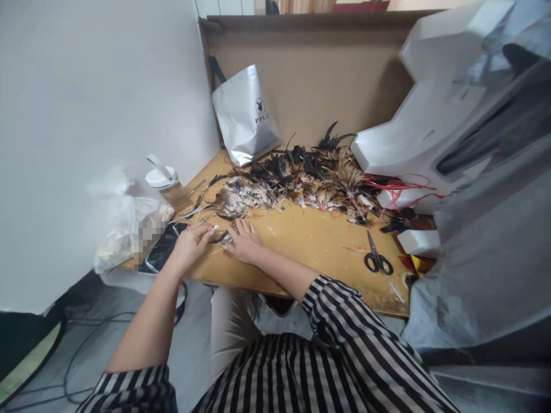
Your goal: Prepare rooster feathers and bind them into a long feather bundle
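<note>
My left hand is closed in a pinch near the front left of the wooden table; a small white tip shows at its fingertips. Just to its right, my right hand lies palm down with fingers spread, beside and partly over a small dark feather. Behind both hands, a long pile of brown, black and whitish feathers stretches across the table. What lies under my right palm is hidden.
Black-handled scissors lie at the right. Left are a dark tablet-like object, a lidded cup and a plastic bag. A silver bag stands behind the feathers. Red ribbons and white foam are at the right.
</note>
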A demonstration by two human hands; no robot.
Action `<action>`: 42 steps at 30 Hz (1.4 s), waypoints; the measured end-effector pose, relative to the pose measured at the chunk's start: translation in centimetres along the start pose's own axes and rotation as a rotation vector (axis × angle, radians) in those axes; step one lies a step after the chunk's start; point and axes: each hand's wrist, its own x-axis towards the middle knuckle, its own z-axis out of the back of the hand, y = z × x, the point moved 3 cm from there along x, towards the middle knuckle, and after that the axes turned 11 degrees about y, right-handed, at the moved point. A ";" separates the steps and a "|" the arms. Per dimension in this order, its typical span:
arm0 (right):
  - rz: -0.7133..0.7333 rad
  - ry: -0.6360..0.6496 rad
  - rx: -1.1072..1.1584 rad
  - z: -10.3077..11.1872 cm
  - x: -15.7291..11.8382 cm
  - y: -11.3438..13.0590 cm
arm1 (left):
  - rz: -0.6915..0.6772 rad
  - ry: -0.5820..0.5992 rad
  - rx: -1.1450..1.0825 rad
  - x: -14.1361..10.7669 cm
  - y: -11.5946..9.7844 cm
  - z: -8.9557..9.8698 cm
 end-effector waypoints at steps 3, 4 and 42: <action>-0.026 0.000 -0.016 -0.1 2.2 0.3 | -0.008 -0.009 -0.019 -0.1 -0.6 0.1; -0.039 -0.007 -0.020 0.1 2.9 0.1 | -0.009 -0.014 -0.022 0.0 -0.8 0.1; -0.091 -0.391 1.419 6.7 -8.9 -14.1 | 0.146 0.191 -1.659 13.6 -12.9 -16.7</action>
